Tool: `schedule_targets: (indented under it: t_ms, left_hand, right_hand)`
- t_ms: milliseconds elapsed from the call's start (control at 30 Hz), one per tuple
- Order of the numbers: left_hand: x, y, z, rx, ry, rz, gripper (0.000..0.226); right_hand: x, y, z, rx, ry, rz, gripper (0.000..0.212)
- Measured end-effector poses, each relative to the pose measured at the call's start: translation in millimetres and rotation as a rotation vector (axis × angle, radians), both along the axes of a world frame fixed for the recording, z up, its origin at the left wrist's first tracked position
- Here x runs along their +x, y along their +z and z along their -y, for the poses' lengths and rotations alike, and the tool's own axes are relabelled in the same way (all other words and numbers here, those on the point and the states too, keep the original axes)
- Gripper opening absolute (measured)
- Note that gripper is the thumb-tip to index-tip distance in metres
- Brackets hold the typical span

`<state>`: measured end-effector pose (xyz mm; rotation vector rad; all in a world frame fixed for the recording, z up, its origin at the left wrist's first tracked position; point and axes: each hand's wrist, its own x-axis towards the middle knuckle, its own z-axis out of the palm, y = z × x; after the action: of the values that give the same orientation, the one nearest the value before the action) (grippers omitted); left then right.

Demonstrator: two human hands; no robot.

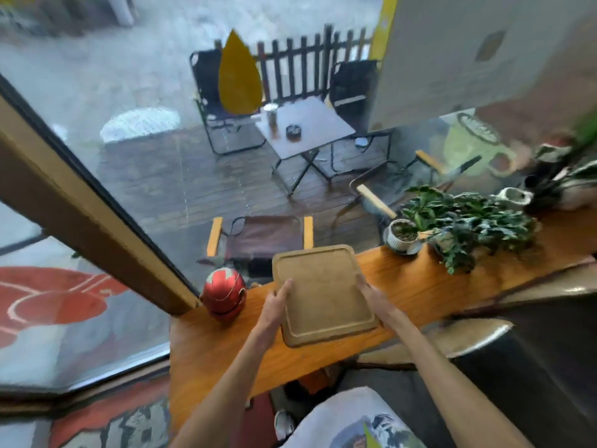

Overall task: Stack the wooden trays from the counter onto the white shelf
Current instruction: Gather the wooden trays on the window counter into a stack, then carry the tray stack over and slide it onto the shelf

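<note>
Both hands grip one wooden tray [323,294] by its long edges: left hand [277,305] on the left rim with the thumb over the top, right hand [376,302] on the right rim, fingers curled underneath. I cannot tell whether the tray rests on the counter [226,347] or is just lifted off it; it sits over the counter's middle, far edge toward the window [145,163]. I see only this one tray; its bed is empty.

Just left of the left hand stands a red round ornament [224,294], near the tray's corner. Beyond the right hand, a small white pot [402,237] holds soil and a plant, with a larger trailing plant [468,221] beside it.

Risks, my judgement: swinging the tray left could clip the ornament; swinging right could brush the pot. White shelf is not in view, so I must turn carrying it blind.
</note>
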<state>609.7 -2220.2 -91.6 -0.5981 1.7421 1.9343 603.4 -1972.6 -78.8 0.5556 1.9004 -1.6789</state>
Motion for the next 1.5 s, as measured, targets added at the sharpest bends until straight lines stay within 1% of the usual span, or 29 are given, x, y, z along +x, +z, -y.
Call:
schedule_targets:
  t_ms: [67, 100, 133, 167, 233, 300, 333, 367, 433, 467, 600, 667, 733, 800, 900, 967, 1000, 1067, 1167, 1233, 1300, 1367, 1433, 1467, 1500]
  left_hand:
    - [2.1, 22.7, -16.8, 0.008, -0.013, -0.058, 0.056]
    - [2.6, 34.1, -25.6, 0.004, -0.043, -0.072, 0.057]
    - [1.6, 41.7, -34.9, 0.004, -0.082, -0.088, 0.063]
    - [1.6, 49.1, -45.6, 0.021, -0.124, -0.105, 0.068]
    - [5.6, 67.8, -73.2, 0.037, -0.177, -0.123, 0.068]
    - [13.5, 90.4, -110.6, 0.067, -0.217, -0.119, 0.063]
    - [21.1, 103.2, -132.7, 0.092, -0.251, -0.123, 0.059]
    - [28.0, 113.0, -155.2, 0.119, -0.286, -0.116, 0.056]
    - [44.1, 128.2, -204.7, 0.152, -0.353, -0.098, 0.055]
    - [54.4, 133.7, -231.2, 0.164, -0.387, -0.098, 0.053]
    - [94.9, 144.9, -339.8, 0.211, -0.537, -0.053, 0.047]
    - [112.1, 144.9, -394.1, 0.185, -0.601, -0.045, 0.049]
    - [129.2, 145.8, -443.4, 0.173, -0.661, -0.029, 0.048]
    - [145.3, 146.1, -487.9, 0.187, -0.71, -0.008, 0.043]
    - [168.4, 151.4, -548.2, 0.244, -0.789, 0.037, 0.032]
    - [178.3, 151.8, -588.1, 0.253, -0.818, 0.076, 0.035]
    - [181.5, 151.6, -607.7, 0.249, -0.832, 0.098, 0.039]
    - [182.9, 150.6, -649.8, 0.235, -0.871, 0.131, 0.046]
    - [174.1, 154.6, -715.8, 0.251, -0.919, 0.094, 0.044]
    - [161.3, 164.0, -764.2, 0.273, -0.938, 0.04, 0.04]
    - [141.7, 173.0, -813.7, 0.288, -0.937, 0.008, 0.037]
    - [118.0, 183.7, -864.3, 0.27, -0.936, -0.005, 0.052]
    - [97.5, 195.1, -919.1, 0.237, -0.987, -0.054, 0.066]
    - [91.5, 199.9, -933.2, 0.239, -1.007, -0.095, 0.067]
    - [77.5, 200.8, -980.0, 0.26, -1.011, -0.134, 0.067]
  right_hand:
    - [17.4, 13.0, -12.8, -0.04, -0.064, -0.028, 0.056]
    - [25.0, 22.9, -20.0, -0.053, -0.105, -0.054, 0.05]
    - [31.9, 30.6, -29.3, -0.051, -0.153, -0.076, 0.049]
    - [38.1, 37.0, -40.7, -0.034, -0.205, -0.08, 0.053]
    - [52.5, 51.8, -66.4, -0.033, -0.287, -0.08, 0.065]
    - [71.6, 65.3, -100.3, -0.044, -0.385, -0.114, 0.076]
    - [83.3, 73.8, -118.8, -0.053, -0.437, -0.113, 0.078]
    - [96.6, 80.5, -139.0, -0.061, -0.482, -0.122, 0.071]
    - [130.4, 98.2, -180.5, -0.072, -0.554, -0.134, 0.051]
    - [147.5, 102.3, -204.6, -0.073, -0.608, -0.134, 0.046]
    - [219.5, 119.4, -292.0, -0.083, -0.815, -0.193, 0.035]
    - [255.1, 125.7, -332.0, -0.07, -0.902, -0.209, 0.042]
    - [290.2, 129.6, -369.0, -0.072, -0.986, -0.228, 0.059]
    - [321.8, 135.8, -402.7, -0.094, -1.021, -0.257, 0.07]
    - [361.2, 149.9, -446.9, -0.111, -1.018, -0.254, 0.072]
    - [379.0, 157.9, -476.2, -0.087, -1.022, -0.267, 0.061]
    - [385.2, 159.2, -491.8, -0.077, -1.034, -0.285, 0.058]
    - [391.5, 159.9, -522.6, -0.047, -1.07, -0.3, 0.063]
    - [388.1, 152.2, -576.2, -0.025, -1.155, -0.32, 0.069]
    - [377.8, 150.7, -621.0, -0.009, -1.201, -0.343, 0.064]
    - [361.7, 153.1, -667.8, -0.01, -1.227, -0.381, 0.053]
    - [341.7, 163.3, -712.1, -0.009, -1.246, -0.404, 0.046]
    - [320.3, 170.3, -761.1, -0.013, -1.301, -0.418, 0.045]
    - [314.1, 172.7, -772.8, -0.014, -1.306, -0.414, 0.046]
    - [298.5, 174.6, -817.5, 0.02, -1.298, -0.414, 0.047]
